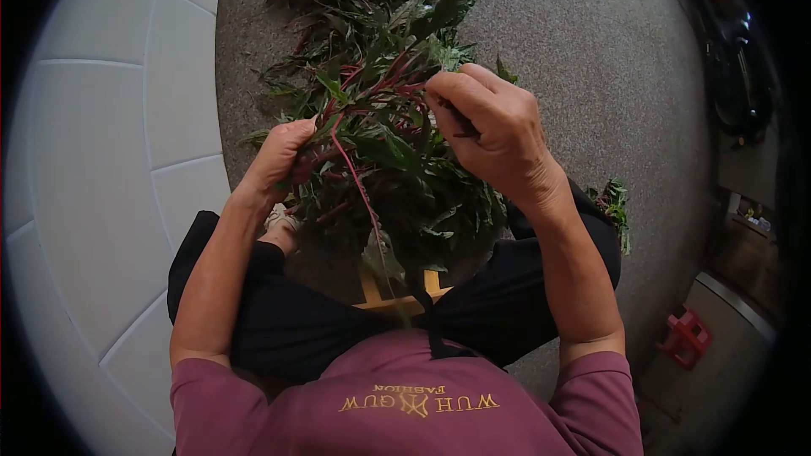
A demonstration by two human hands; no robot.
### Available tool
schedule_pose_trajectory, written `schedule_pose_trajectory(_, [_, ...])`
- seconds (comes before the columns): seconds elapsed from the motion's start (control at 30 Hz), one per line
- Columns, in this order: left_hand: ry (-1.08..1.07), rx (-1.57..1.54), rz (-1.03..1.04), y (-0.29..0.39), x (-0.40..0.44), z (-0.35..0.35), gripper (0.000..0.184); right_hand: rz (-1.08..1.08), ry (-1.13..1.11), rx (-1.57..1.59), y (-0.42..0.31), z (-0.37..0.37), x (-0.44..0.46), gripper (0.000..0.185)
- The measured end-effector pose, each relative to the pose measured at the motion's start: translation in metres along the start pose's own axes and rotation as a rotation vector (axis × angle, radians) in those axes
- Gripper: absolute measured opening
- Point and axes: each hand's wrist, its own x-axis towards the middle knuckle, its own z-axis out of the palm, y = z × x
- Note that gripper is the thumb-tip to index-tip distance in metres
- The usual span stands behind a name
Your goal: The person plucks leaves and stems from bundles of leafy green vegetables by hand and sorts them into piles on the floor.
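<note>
A heap of red-stemmed leafy greens (422, 194) lies on the floor between my knees, with more of it reaching away from me. My left hand (280, 156) is closed at the left side of the heap, its thumb and fingers around red stems. My right hand (494, 131) has its fingers curled in a pinch on dark leaves and stems at the heap's right. Between the hands, a long thin red stem (355, 173) hangs down toward my lap. The fingertips of both hands are partly hidden.
Grey speckled floor (591, 84) extends to the right, pale tiles (93, 135) to the left. A small bunch of greens (612, 207) lies beside my right knee. A wooden stool (397, 300) shows between my legs. A red plastic object (686, 338) and a black vehicle (735, 59) stand at right.
</note>
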Motion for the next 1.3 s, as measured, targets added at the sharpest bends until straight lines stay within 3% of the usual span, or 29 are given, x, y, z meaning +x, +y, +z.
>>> schedule_pose_trajectory(0.13, [-0.022,-0.069,-0.004,-0.005,0.003,-0.003,0.028,-0.026,-0.009,-0.043,0.003,0.001,-0.001,0.018])
schedule_pose_trajectory(0.4, [-0.265,-0.274,0.004,-0.006,0.001,-0.011,0.027,-0.057,0.022,-0.038,0.002,0.0,-0.003,0.02])
schedule_pose_trajectory(0.53, [-0.283,-0.331,-0.038,-0.003,-0.004,-0.007,0.031,-0.082,0.017,-0.001,-0.001,-0.001,-0.002,0.021])
schedule_pose_trajectory(0.73, [-0.154,-0.204,0.071,0.0,-0.003,0.002,0.031,-0.121,0.042,0.031,-0.001,-0.001,-0.002,0.023])
schedule_pose_trajectory(0.77, [-0.471,-0.376,0.025,-0.012,0.011,-0.021,0.022,-0.117,0.04,0.036,-0.001,-0.001,-0.002,0.024])
schedule_pose_trajectory(0.8, [-0.788,-0.544,-0.02,-0.018,0.019,-0.034,0.024,-0.122,0.04,0.039,-0.001,0.0,-0.002,0.024])
schedule_pose_trajectory(0.83, [-0.786,-0.543,-0.014,-0.014,0.012,-0.027,0.024,-0.117,0.046,0.03,0.0,0.002,-0.003,0.023])
schedule_pose_trajectory(0.9, [-0.387,-0.35,0.069,-0.002,-0.004,-0.006,0.033,-0.12,0.056,0.022,-0.001,0.002,-0.001,0.024])
schedule_pose_trajectory(1.0, [-0.482,-0.421,0.027,-0.009,0.003,-0.022,0.032,-0.112,0.049,0.027,-0.007,0.003,0.0,0.023])
schedule_pose_trajectory(1.17, [-0.378,-0.38,0.147,-0.01,-0.003,-0.019,0.022,-0.148,0.021,0.053,-0.012,0.007,0.0,0.023])
schedule_pose_trajectory(1.23, [-0.411,-0.33,0.15,-0.012,0.003,-0.025,0.02,-0.168,0.016,0.08,-0.015,0.005,0.001,0.024])
schedule_pose_trajectory(1.27, [-0.299,-0.097,0.209,-0.01,0.004,-0.027,0.02,-0.166,-0.003,0.083,-0.017,0.005,0.001,0.024])
schedule_pose_trajectory(1.3, [-0.295,-0.087,0.215,-0.01,0.003,-0.027,0.02,-0.164,-0.023,0.086,-0.019,0.004,0.001,0.025])
